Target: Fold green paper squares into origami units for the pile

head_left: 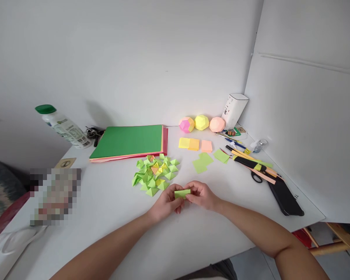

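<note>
A small green paper piece (182,193), looking folded into a narrow strip, is held between both hands above the white table. My left hand (167,202) pinches its left end, thumb in front. The right end is gripped by the thumb and fingers of my right hand (202,195). Just beyond my left hand lies a heap of folded paper units (151,175), mostly green with some yellow and orange ones. Loose green paper squares (200,165) lie flat beyond my right hand.
Yellow and orange sticky-note pads (189,143) lie behind the squares, with paper balls (201,122) near the wall. A stack of coloured paper (131,140) sits at back left, beside a tilted bottle (65,126). Pens, a cutter (247,163) and a black phone (285,196) lie right.
</note>
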`<state>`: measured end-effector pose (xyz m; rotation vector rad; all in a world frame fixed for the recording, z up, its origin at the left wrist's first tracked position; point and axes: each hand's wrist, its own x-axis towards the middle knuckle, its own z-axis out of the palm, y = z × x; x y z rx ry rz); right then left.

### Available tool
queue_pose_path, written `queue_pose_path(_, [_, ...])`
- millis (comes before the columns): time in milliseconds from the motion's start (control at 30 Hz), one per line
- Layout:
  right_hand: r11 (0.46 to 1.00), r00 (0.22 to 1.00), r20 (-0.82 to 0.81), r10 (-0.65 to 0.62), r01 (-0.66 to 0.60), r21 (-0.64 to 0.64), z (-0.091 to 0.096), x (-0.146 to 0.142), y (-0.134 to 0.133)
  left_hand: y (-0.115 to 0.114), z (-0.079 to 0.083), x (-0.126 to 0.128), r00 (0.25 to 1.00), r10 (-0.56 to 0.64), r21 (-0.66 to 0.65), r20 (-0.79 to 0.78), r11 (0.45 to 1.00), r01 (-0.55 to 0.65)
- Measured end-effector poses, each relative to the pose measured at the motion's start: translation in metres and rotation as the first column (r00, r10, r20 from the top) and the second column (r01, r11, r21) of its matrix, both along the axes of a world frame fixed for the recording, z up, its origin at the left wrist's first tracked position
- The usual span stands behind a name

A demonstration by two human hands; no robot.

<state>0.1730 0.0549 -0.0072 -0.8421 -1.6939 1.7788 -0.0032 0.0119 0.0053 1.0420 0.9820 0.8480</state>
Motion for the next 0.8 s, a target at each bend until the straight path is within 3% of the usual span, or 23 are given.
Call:
queue_pose_path(300, [0.989, 0.996, -0.019, -0.083, 0.08, -0.122, 0.0, 0.01, 0.017, 0.001, -0.004, -0.007, 0.994, 0.051, 0.004, 0.097, 0.999, -0.051])
queue_pose_path(467, [0.994, 0.999, -0.031, -0.026, 0.023, -0.106, 0.001, 0.008, 0.014, 0.001, -0.002, -0.003, 0.994, 0.008, 0.035, 0.107, 0.999, -0.012])
queue_pose_path(800, [0.993, 0.998, -0.028, -0.055, 0.051, -0.108, 0.0, 0.007, 0.015, 0.0, -0.006, -0.006, 0.994, 0.02, 0.061, 0.11, 0.998, -0.027])
